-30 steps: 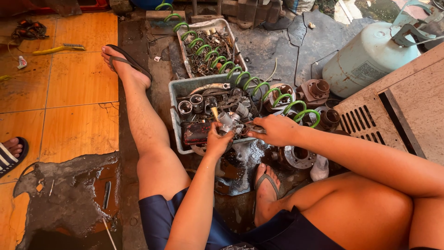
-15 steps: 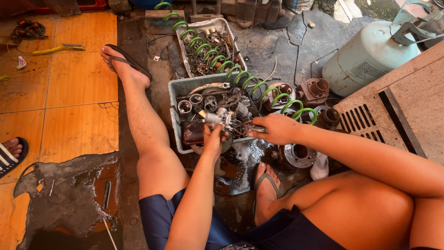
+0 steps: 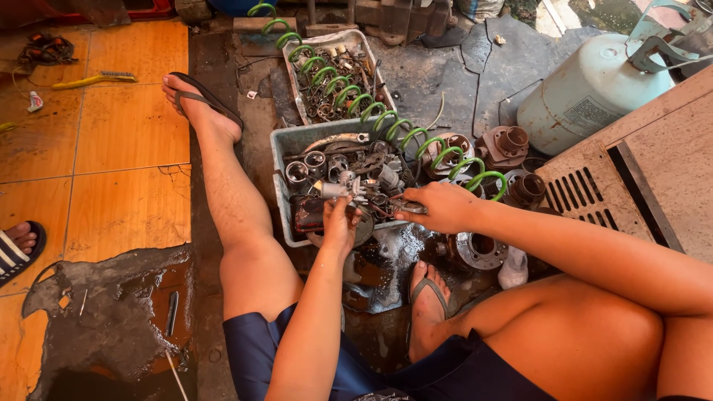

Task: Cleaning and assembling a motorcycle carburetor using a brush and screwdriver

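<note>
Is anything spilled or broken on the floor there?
Yes. A dark wet patch spreads over the orange tiles by the left leg, like spilled oil or dirty water. The ground under the grey tray of metal parts looks wet and grimy too. The left hand holds a small metal part.

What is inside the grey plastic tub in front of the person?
The grey plastic tub holds dirty metal engine parts: round housings, cylinders and a curved bar. The left hand lifts a small metal part above it. Both hands cover the front; the bottom is hidden.
</note>
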